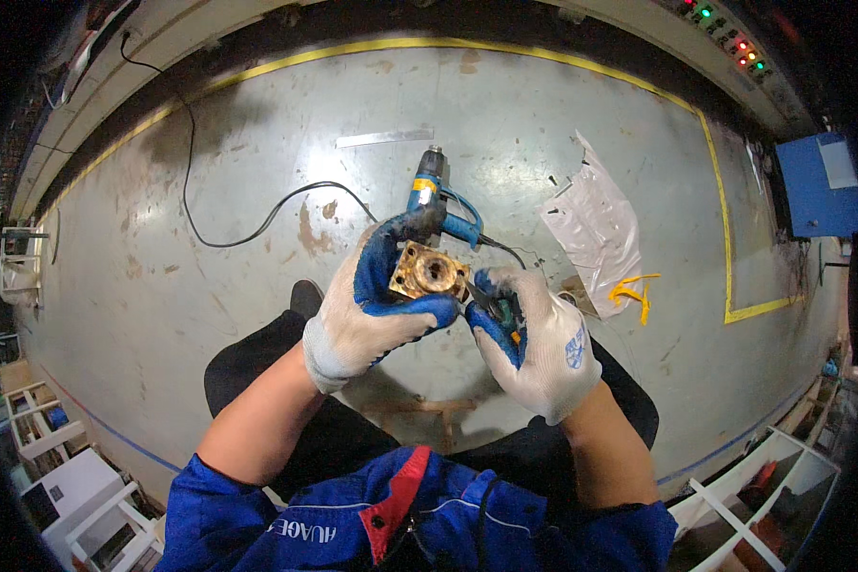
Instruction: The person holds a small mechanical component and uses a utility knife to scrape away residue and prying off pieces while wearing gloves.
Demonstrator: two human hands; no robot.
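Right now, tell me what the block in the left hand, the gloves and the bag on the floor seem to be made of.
Block: probably brass or bronze, a dull yellow-brown metal with a round bore and tarnished faces.
Gloves: white knit fabric, with what looks like a blue rubbery coating on the palms and fingers.
Bag: thin clear plastic, crinkled and glossy.
Floor: seems to be painted concrete, grey-green, worn and stained.

On the grey floor [210, 286] far ahead of you lies a blue power drill [436, 195], its black cable [229, 238] curling away to your left. Just beyond it you have a flat strip of metal [384, 138]. To your right a crumpled clear plastic bag [596, 224] rests near some yellow ties [634, 291]. A yellow line [725, 238] edges the floor, with a blue cabinet [815, 186] at far right and white racks [48, 429] near left.
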